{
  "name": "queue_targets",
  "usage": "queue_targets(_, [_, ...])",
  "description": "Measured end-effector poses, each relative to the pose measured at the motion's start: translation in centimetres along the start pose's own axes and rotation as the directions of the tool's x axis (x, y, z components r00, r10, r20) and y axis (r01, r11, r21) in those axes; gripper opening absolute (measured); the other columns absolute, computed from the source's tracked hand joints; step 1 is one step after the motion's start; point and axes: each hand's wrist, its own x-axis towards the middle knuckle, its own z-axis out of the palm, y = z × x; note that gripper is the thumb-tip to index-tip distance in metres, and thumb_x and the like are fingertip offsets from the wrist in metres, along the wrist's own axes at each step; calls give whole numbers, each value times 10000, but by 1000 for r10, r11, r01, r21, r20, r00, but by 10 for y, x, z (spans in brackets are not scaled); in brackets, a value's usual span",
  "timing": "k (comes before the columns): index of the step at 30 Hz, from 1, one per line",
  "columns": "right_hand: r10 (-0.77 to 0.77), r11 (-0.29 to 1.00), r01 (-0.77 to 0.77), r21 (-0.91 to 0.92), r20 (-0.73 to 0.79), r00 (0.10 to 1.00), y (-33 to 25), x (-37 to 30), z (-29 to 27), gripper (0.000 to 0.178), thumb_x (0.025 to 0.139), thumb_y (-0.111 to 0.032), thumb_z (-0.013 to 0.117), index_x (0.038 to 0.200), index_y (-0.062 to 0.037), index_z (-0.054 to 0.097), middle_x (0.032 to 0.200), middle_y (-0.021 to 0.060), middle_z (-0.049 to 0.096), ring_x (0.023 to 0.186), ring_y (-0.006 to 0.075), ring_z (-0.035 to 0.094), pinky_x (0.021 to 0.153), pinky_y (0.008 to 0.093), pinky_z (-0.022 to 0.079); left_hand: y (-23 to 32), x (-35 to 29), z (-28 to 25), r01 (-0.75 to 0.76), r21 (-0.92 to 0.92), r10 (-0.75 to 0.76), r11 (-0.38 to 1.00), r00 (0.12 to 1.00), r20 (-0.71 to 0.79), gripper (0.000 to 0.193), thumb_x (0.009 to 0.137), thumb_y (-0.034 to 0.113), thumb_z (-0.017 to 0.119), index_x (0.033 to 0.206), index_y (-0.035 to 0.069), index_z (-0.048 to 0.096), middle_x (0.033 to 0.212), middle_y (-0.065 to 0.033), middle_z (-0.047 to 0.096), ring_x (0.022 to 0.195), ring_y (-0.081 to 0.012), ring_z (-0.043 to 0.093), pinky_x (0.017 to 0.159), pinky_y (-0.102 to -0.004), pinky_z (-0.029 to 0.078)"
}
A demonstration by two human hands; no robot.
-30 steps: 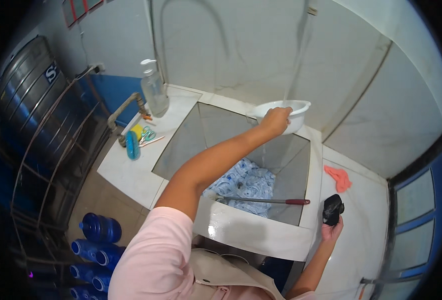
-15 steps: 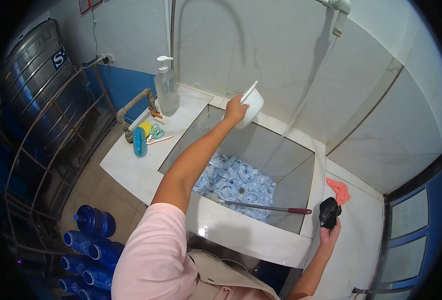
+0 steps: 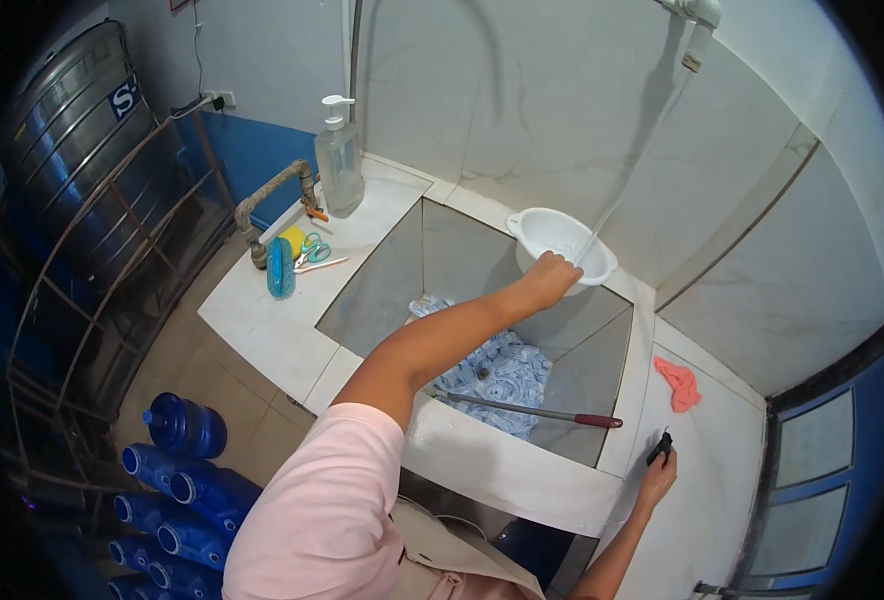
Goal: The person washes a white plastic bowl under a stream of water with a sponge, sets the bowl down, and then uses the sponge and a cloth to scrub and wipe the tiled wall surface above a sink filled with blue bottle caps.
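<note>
My left hand [image 3: 550,277] grips the near rim of a white plastic bowl [image 3: 559,238], held upright over the far corner of a tiled wash tank [image 3: 507,470]. A thin stream of water [image 3: 634,165] falls into the bowl from an overhead pipe [image 3: 699,18]. Blue-and-white cloth [image 3: 497,370] lies in the bottom of the tank. A metal rod with a red handle [image 3: 537,411] rests across it. My right hand [image 3: 656,478] holds a small black object [image 3: 660,447] on the white counter to the right of the tank.
A pink rag [image 3: 678,383] lies on the right counter. On the left ledge stand a soap dispenser [image 3: 339,160], scissors [image 3: 312,250], a blue brush [image 3: 280,268] and a rusty tap pipe [image 3: 272,195]. A steel tank [image 3: 72,150] and blue water jugs [image 3: 177,480] are at left.
Half a second ago the bowl was tipped on edge over the tank's far left side; it is back to the right, upright under the stream. My right hand has stayed by the counter.
</note>
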Motion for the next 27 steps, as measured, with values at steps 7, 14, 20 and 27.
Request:
queue_targets(7, [97, 986, -81, -148, 107, 989, -13, 7, 2, 303, 830, -95, 460, 1088, 38, 545, 989, 235, 602, 925, 362, 580, 809, 388, 435, 3, 46, 6, 200, -476, -323, 856, 927, -190, 246, 706, 125, 622, 916, -2, 599, 846, -201, 617, 792, -333, 596, 688, -440, 445])
queue_targets(14, [64, 937, 56, -344, 329, 942, 1, 9, 31, 477, 746, -66, 465, 1193, 100, 448, 1213, 276, 473, 1138, 385, 451, 993, 403, 329, -36, 82, 13, 565, -752, -578, 339, 756, 308, 240, 734, 151, 631, 887, -34, 631, 826, -146, 612, 744, -237, 593, 661, -395, 454])
queue_targets(20, [-257, 965, 232, 124, 269, 928, -114, 89, 67, 364, 760, -13, 437, 1101, 68, 536, 1083, 239, 572, 1017, 315, 564, 862, 345, 442, -25, 87, 26, 671, -711, -562, 211, 678, 474, 297, 733, 132, 647, 932, -80, 590, 879, -162, 610, 748, -246, 594, 649, -377, 478])
queue_targets(27, [-317, 788, -71, 612, 501, 805, -314, 149, 164, 161, 826, -89, 474, 839, 35, 576, 695, 96, 580, 581, 151, 572, 547, 262, 488, -37, 22, 18, 377, -520, -308, 766, 926, 218, 301, 693, 151, 674, 953, 22, 594, 822, -162, 629, 769, -272, 614, 670, -374, 472])
